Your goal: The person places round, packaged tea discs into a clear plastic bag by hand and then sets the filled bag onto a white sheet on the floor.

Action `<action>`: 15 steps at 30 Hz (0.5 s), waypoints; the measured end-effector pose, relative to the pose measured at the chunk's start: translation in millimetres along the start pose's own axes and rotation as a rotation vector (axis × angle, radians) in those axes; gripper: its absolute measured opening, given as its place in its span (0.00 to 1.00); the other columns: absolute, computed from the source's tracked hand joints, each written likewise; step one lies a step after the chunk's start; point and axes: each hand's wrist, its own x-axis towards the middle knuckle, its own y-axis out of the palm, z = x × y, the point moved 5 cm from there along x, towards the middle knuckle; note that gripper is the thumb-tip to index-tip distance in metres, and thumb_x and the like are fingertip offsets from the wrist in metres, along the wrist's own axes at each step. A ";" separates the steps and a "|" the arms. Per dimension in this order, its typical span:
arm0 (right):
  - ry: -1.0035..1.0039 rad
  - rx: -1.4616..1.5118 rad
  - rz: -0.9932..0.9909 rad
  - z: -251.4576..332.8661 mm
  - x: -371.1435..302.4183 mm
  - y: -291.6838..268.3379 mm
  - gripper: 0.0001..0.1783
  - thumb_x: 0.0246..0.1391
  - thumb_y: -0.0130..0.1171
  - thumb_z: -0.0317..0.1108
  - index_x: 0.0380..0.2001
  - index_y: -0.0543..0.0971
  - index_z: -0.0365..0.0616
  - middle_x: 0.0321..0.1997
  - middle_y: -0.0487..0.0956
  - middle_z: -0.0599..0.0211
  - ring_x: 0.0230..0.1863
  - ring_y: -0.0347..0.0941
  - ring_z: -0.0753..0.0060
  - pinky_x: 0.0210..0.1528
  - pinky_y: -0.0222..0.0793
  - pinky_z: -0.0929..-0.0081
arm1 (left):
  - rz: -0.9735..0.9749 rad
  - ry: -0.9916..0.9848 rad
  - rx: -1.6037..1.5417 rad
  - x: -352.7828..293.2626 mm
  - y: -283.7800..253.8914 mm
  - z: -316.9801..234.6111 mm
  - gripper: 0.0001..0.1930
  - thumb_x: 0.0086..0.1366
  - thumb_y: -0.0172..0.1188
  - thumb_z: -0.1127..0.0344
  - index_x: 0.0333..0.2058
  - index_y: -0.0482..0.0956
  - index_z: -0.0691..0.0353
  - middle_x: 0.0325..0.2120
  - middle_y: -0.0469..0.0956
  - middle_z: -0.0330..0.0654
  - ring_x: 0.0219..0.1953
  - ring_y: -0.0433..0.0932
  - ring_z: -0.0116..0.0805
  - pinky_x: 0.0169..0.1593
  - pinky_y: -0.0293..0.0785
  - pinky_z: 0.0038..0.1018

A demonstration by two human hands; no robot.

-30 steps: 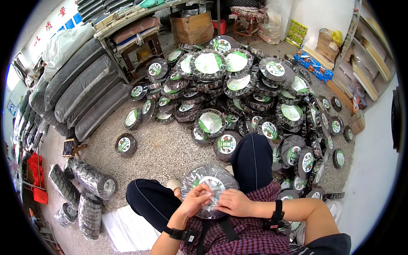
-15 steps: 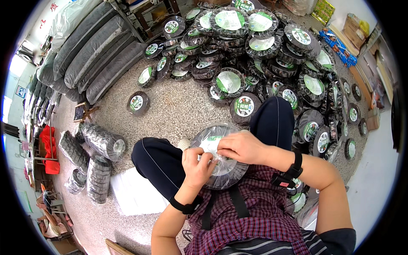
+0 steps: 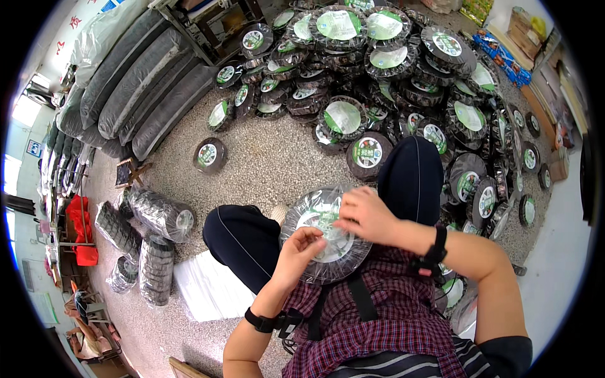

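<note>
Speckled floor; film-wrapped round pack between the knees, left hand and right hand curled over it, can't tell if either pinches film; looks like wrap-working, calling for fine fingertip control.

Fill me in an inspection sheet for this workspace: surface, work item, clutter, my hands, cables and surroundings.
Surface: speckled floor, light-coloured.
Work item: film-wrapped round disc, printed face up, close to the plaid garment.
Clutter: large heap of wrapped discs ahead and to the right; lone disc apart on the floor; wrapped rolls and white sheets at left.
Left hand: over the disc, fingers bent; grip on film unclear.
Right hand: over the disc, fingers curled; grip on film unclear.
Cables: possibly a thin dark cord near the left wrist.
Surroundings: long grey wrapped bundles stacked at left; pale wall at right.
</note>
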 end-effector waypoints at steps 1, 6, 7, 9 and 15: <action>0.000 0.024 -0.024 12.2 1.8 -4.5 0.13 0.49 0.60 0.43 0.22 0.73 0.46 0.26 0.67 0.69 0.32 0.66 0.65 0.39 0.59 0.68 | 0.017 0.087 0.157 3.9 2.1 -4.1 0.05 0.61 0.54 0.77 0.37 0.73 0.67 0.31 0.76 0.37 0.35 0.71 0.21 0.42 0.68 0.19; 0.332 0.534 -0.006 11.6 8.8 20.1 0.12 0.54 0.53 0.39 0.29 0.72 0.41 0.30 0.70 0.61 0.34 0.68 0.55 0.38 0.65 0.65 | 0.030 0.222 0.466 4.2 6.2 -2.5 0.05 0.65 0.50 0.75 0.39 0.69 0.68 0.27 0.78 0.41 0.30 0.75 0.23 0.36 0.70 0.19; 0.446 0.618 0.008 2.3 7.3 20.7 0.11 0.55 0.52 0.38 0.30 0.72 0.40 0.30 0.70 0.61 0.34 0.69 0.55 0.38 0.64 0.65 | 0.005 0.162 0.326 4.5 3.4 -0.5 0.05 0.66 0.49 0.74 0.39 0.69 0.68 0.26 0.78 0.42 0.29 0.74 0.23 0.35 0.70 0.19; 0.369 0.579 0.294 -5.7 3.1 26.6 0.10 0.54 0.53 0.38 0.30 0.72 0.42 0.31 0.70 0.63 0.35 0.69 0.58 0.38 0.63 0.66 | -0.006 0.113 0.108 7.9 0.1 0.8 0.04 0.67 0.50 0.72 0.37 0.68 0.66 0.27 0.78 0.42 0.29 0.74 0.23 0.34 0.70 0.19; -0.021 0.124 0.013 38.4 -21.1 9.3 0.07 0.47 0.59 0.33 0.28 0.73 0.43 0.30 0.70 0.66 0.35 0.69 0.62 0.41 0.62 0.67 | 0.104 -0.130 -0.128 9.2 4.1 -0.8 0.08 0.60 0.57 0.76 0.37 0.70 0.62 0.30 0.74 0.35 0.31 0.72 0.21 0.37 0.70 0.18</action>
